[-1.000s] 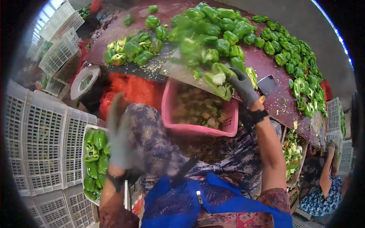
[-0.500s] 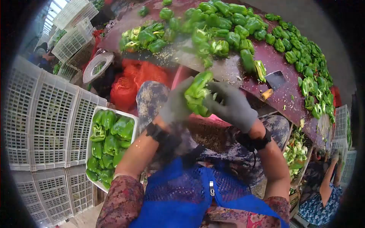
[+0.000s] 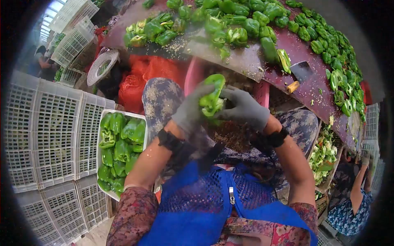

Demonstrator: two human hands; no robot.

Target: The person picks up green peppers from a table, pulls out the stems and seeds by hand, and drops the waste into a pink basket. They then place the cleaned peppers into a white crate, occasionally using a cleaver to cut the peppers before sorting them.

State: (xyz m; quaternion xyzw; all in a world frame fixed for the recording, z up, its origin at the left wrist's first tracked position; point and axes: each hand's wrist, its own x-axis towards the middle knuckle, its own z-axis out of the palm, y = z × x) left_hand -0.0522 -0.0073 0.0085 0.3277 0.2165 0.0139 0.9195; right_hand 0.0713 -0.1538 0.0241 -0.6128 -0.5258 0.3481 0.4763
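A cut green bell pepper (image 3: 213, 93) with its pale inside showing is held in front of me, above a pink tub (image 3: 193, 77). My left hand (image 3: 192, 110), in a grey glove, grips its left side. On the other side, the gloved fingers of my right hand (image 3: 245, 110) are curled against the pepper, partly hidden behind it. Seeds and brown scraps show in the tub below. On the tabletop beyond my right hand lies a wide-bladed knife with a wooden handle (image 3: 293, 87), beside a cut pepper (image 3: 284, 61).
Whole and cut peppers (image 3: 246, 24) are heaped on the dark red table (image 3: 283, 78). At my left stand a white crate of peppers (image 3: 119, 151) and stacked crates (image 3: 45, 135). A red net sack (image 3: 143, 80) lies ahead; pepper trimmings (image 3: 322, 160) and another person (image 3: 353, 209) are at right.
The pepper has turned in my hands and shows more of its cut side. Both hands sit slightly lower, and more of the pink tub shows. The whole view has shifted slightly.
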